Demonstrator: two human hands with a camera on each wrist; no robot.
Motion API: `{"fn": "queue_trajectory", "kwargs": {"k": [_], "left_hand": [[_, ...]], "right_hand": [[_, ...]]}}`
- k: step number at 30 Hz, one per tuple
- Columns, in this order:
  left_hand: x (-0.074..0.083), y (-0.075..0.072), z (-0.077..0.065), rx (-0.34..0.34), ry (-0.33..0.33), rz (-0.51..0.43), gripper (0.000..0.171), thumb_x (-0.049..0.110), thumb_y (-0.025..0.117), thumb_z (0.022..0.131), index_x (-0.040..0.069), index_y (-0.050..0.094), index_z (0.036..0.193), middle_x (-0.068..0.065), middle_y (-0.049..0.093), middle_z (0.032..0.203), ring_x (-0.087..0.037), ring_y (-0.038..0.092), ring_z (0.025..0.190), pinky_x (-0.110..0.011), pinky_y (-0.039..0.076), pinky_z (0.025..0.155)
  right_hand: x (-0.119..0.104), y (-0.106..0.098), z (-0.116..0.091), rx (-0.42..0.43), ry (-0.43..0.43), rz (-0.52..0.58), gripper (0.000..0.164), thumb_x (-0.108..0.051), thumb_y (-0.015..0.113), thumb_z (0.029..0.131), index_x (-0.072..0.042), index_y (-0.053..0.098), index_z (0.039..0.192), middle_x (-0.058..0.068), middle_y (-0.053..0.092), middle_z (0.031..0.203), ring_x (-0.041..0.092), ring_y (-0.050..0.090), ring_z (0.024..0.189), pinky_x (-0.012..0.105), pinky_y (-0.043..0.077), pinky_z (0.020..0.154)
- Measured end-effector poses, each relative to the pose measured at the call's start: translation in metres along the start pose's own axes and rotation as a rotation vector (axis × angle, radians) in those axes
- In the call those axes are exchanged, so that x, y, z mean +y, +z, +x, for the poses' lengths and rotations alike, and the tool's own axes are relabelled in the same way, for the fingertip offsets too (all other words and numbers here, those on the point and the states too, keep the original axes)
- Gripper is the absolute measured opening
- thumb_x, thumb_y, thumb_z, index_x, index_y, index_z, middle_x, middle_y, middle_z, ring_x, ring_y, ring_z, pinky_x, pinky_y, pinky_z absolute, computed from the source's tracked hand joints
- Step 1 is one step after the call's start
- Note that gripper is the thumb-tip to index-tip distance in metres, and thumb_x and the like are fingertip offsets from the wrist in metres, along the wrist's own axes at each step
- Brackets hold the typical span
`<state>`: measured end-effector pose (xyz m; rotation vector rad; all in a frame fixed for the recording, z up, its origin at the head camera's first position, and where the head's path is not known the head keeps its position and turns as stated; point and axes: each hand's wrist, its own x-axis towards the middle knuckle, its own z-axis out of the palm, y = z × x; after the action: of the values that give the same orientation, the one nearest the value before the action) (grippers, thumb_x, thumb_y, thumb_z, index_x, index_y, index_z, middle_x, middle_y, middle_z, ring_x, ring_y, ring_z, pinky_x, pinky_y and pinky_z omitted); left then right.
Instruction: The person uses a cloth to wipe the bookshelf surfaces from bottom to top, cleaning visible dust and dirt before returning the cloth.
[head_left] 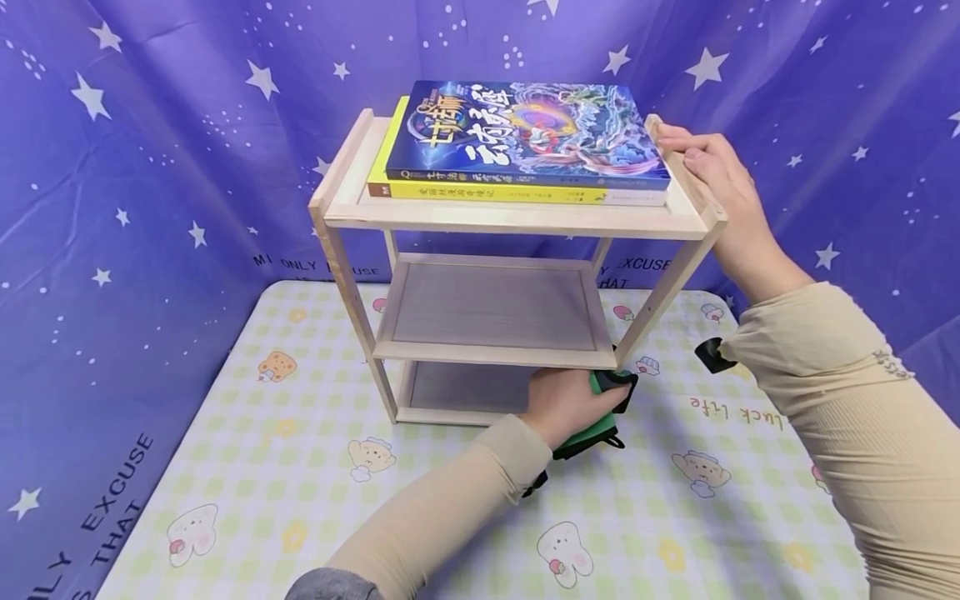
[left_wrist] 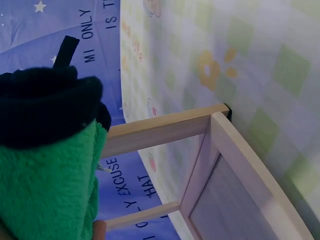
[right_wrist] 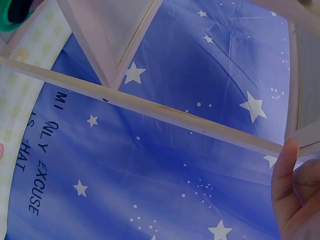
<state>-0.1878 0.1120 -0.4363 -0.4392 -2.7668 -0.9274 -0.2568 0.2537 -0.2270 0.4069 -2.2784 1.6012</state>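
Observation:
A pale wooden three-tier shelf (head_left: 525,218) stands upright on the table. My left hand (head_left: 566,404) grips a folded green plush cloth (head_left: 588,440) with black edging, beside the shelf's lower right front leg. Up close in the left wrist view, the cloth (left_wrist: 45,190) shows a thick black fold over its fuzzy green side. My right hand (head_left: 716,179) holds the right side rail of the top tier; in the right wrist view, the fingers (right_wrist: 285,175) reach that frame. On the top tier lie two stacked books: a blue illustrated book (head_left: 525,129) over a yellow book (head_left: 480,192).
Grey panels fill the middle tier (head_left: 495,304) and the bottom tier (head_left: 465,387). A green-and-white checked cloth (head_left: 247,492) with cartoon prints covers the table. Purple curtains (head_left: 187,167) with white stars hang behind and at the sides.

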Motion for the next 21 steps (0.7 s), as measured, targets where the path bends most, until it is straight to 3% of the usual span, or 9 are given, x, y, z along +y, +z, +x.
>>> {"fn": "queue_trajectory", "kwargs": {"k": [13,21], "left_hand": [[-0.0038,0.0053,-0.0002,0.074,0.065,0.107,0.036,0.061,0.067,0.083,0.03,0.063,0.1,0.012,0.062,0.084,-0.004,0.057,0.065,-0.017,0.032,0.044],[-0.0039,0.0074,-0.0021,0.027,0.039,0.086,0.041,0.058,0.069,0.083,0.026,0.064,0.108,0.009,0.063,0.085,-0.005,0.055,0.065,-0.018,0.033,0.044]], "right_hand": [[0.0006,0.003,0.0017,0.007,-0.017,0.078,0.029,-0.019,0.036,0.104,-0.02,0.062,0.116,-0.001,0.053,0.147,0.01,0.037,0.145,0.014,0.024,0.114],[0.0033,0.0027,0.0008,0.028,-0.048,0.164,0.028,-0.016,0.04,0.102,-0.017,0.068,0.109,0.001,0.054,0.147,0.013,0.039,0.144,0.014,0.024,0.113]]}}
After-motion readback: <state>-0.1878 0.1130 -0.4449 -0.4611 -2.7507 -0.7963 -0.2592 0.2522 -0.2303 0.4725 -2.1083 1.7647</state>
